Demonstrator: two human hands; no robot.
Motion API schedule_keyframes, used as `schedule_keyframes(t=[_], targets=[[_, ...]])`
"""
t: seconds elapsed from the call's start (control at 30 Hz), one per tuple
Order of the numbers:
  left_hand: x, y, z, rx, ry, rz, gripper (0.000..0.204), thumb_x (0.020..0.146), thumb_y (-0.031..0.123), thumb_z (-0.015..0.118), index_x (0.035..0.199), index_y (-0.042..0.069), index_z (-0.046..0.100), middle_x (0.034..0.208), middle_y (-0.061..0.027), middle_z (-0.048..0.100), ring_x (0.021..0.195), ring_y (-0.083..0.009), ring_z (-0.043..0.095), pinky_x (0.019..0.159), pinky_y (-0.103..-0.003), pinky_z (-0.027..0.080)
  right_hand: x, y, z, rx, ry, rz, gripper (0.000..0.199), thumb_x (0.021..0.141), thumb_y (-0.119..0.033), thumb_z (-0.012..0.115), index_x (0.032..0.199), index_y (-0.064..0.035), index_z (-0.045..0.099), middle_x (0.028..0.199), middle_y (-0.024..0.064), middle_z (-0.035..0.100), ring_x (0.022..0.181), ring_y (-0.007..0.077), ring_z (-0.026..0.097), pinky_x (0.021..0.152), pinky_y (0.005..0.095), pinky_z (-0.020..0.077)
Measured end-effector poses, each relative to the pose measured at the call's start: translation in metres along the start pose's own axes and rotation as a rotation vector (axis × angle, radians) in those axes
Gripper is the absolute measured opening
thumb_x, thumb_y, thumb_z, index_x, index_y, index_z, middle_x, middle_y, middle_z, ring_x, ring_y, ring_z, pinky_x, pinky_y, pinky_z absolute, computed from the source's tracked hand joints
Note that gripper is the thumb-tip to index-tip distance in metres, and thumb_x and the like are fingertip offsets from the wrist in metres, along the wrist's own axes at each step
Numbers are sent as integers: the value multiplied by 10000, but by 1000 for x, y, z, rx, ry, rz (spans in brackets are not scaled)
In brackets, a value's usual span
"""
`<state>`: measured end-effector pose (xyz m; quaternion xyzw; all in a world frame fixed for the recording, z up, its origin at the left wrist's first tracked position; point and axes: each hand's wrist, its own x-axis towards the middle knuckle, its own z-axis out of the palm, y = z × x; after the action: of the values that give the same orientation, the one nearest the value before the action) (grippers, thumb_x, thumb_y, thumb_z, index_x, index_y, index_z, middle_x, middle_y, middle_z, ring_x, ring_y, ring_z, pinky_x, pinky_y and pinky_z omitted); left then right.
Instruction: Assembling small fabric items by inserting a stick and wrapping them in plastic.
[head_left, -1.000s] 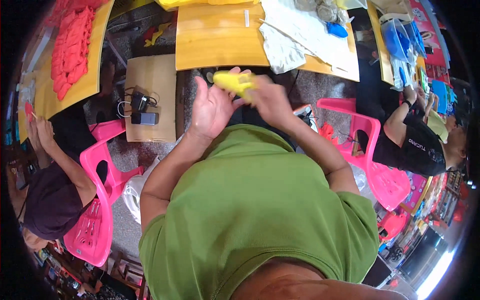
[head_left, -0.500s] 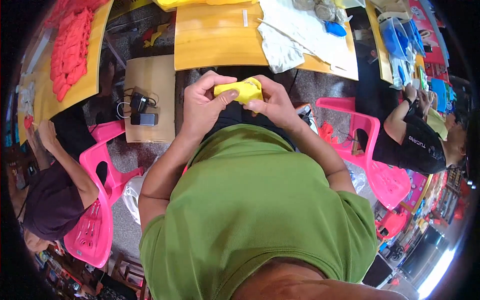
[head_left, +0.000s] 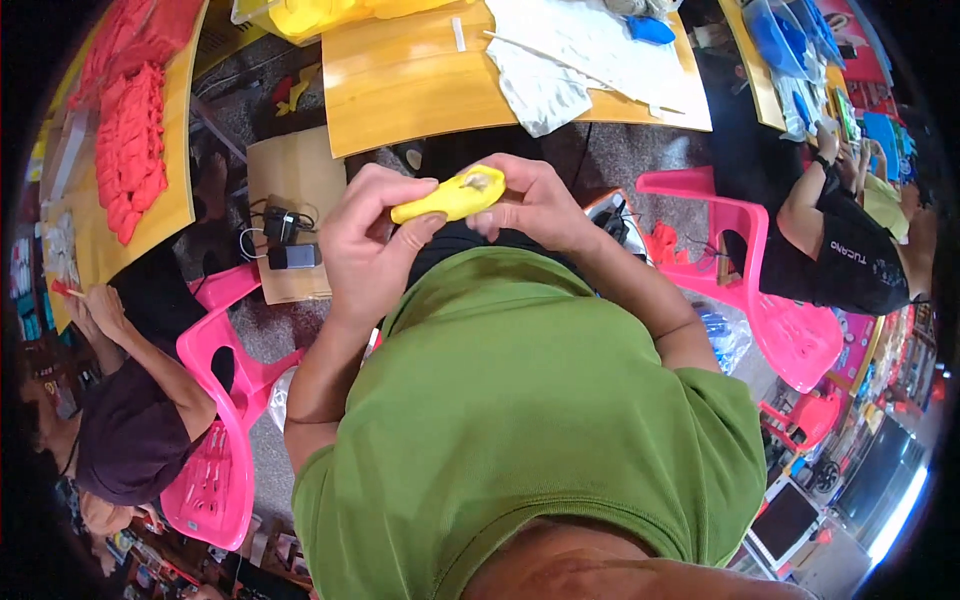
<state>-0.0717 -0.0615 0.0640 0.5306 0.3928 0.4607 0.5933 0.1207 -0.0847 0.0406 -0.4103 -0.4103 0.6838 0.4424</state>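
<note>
1. On your side of the counter [head_left: 400, 85], your left hand [head_left: 375, 220], open a second ago, pinches the yellow piece [head_left: 440, 205], seemingly steadying it.
2. Your right hand [head_left: 535, 205] meets its wide end; grip unclear.

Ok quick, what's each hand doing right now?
Left hand: closed, pinching the left end of the yellow pouch-shaped piece between thumb and fingers.
Right hand: curled at its right end; whether it grips cannot be told.

Workshop: co-workers [head_left: 135, 445] at worktables [head_left: 400, 95]
</note>
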Motion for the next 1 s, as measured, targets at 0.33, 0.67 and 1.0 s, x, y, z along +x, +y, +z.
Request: schedule_keyframes(t=[0.33, 0.67, 1.0], targets=[[-2, -17, -13, -462, 86, -273, 163, 760, -57, 639, 919, -42, 607, 818, -76, 568, 634, -145, 585, 532, -230, 483, 1, 4, -8, -70, -142, 64, 134, 855, -183, 608, 806, -58, 616, 607, -20, 571, 513, 53, 511, 480, 198, 414], [-5, -20, -11, -317, 98, -153, 173, 733, -66, 639, 902, -43, 609, 793, -84, 569, 661, -174, 599, 544, -253, 497, 1, 8, -19, -92, -151, 88, 195, 856, -213, 606, 798, -27, 596, 604, -5, 546, 532, 62, 507, 483, 205, 396], [5, 2, -5, 104, -328, -290, 270, 774, 115, 707, 999, 2, 608, 834, -9, 584, 729, -88, 537, 632, -217, 425, -8, -2, -17, -160, -310, 29, 190, 825, -218, 653, 795, -40, 594, 600, -16, 549, 541, 59, 503, 482, 214, 368]])
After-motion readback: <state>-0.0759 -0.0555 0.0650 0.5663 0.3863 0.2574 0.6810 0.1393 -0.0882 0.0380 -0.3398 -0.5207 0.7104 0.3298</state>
